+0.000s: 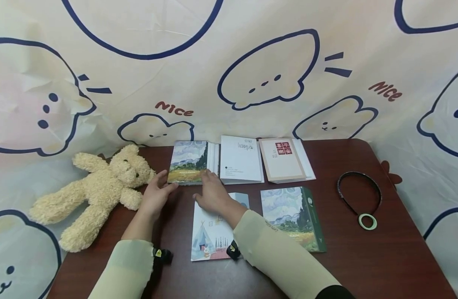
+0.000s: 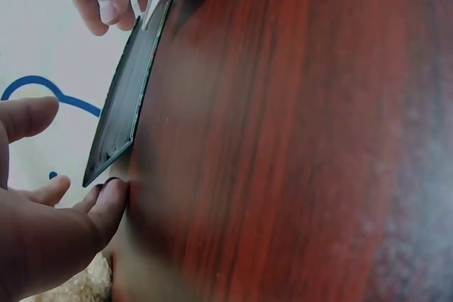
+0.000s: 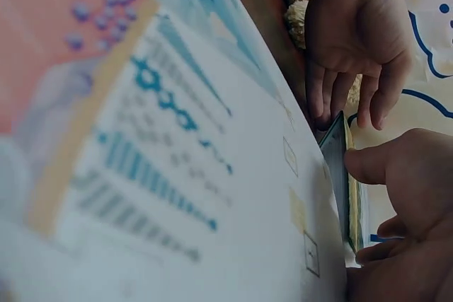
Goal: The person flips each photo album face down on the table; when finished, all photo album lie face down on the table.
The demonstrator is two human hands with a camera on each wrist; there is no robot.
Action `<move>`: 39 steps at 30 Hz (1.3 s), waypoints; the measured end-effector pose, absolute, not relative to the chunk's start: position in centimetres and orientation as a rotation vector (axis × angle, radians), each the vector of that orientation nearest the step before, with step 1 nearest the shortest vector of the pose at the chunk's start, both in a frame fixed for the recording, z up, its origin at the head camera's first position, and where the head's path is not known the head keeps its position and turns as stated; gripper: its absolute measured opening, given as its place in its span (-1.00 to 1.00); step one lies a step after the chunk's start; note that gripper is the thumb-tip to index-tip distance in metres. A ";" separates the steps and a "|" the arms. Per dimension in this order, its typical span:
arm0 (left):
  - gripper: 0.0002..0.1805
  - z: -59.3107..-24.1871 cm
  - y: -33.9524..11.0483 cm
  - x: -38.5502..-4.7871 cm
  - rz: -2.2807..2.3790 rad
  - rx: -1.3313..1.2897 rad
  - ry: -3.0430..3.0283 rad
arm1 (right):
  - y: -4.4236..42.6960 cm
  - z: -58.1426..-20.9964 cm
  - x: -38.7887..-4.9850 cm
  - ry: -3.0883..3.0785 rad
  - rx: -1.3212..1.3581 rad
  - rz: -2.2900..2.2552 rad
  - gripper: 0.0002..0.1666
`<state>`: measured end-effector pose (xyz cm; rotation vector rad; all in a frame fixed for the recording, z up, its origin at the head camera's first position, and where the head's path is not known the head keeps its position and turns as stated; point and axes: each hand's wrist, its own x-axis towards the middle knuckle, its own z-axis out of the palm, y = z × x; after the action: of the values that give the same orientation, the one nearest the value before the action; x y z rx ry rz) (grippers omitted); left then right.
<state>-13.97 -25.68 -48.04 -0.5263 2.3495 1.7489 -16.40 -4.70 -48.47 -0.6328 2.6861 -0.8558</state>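
At the back left of the table stands a small book with a painted landscape cover [image 1: 187, 160], its pages fanned slightly at the right. My left hand [image 1: 155, 197] is at its left edge, fingers loosely spread and pointing away from me. On its right side my right hand [image 1: 214, 193] rests, fingertips at the cover's edge and thumb extended. In the left wrist view the book's dark lower side [image 2: 127, 97] lies between both hands. Under my right forearm is a white booklet with a tent drawing [image 1: 204, 232], partly hidden by the sleeve.
Right of the landscape book stand a white book [image 1: 240, 162] and a beige book with a red stamp [image 1: 282, 160]. A larger landscape album [image 1: 285, 211] lies in front. A plush bear [image 1: 105, 191] lies left; a black cord with a green ring [image 1: 368, 221] lies right.
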 end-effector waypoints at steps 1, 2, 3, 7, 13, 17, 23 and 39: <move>-0.07 -48.1 -25.6 -14.1 1.745 -0.522 2.346 | -4.7 -48.4 -16.5 2.688 -0.627 -0.842 -0.02; -0.07 -48.1 -25.6 -14.1 1.744 -0.519 2.343 | -4.7 -48.4 -16.5 2.687 -0.622 -0.835 -0.01; -0.08 -48.1 -25.5 -14.2 1.751 -0.515 2.337 | -4.7 -48.3 -16.5 2.684 -0.614 -0.832 0.00; -0.08 -48.2 -25.2 -14.3 1.769 -0.492 2.328 | -4.8 -48.2 -16.7 2.673 -0.593 -0.832 0.00; -0.08 -48.3 -25.2 -14.2 1.821 -0.487 2.307 | -4.8 -48.3 -16.8 2.651 -0.563 -0.867 0.01; -0.08 -48.6 -25.3 -14.0 1.854 -0.519 2.295 | -4.8 -48.4 -16.9 2.647 -0.554 -0.902 0.02; -0.09 -49.0 -25.8 -13.7 1.920 -0.564 2.289 | -4.9 -48.3 -16.9 2.638 -0.572 -0.921 -0.02; -0.22 -48.1 -26.2 -12.9 2.287 -0.632 2.187 | -5.4 -47.7 -16.8 2.577 -0.560 -1.000 -0.07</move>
<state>-12.91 -26.15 -48.06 -0.6316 2.1872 2.2872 -16.79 -5.39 -47.71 -0.5596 2.5769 -1.0000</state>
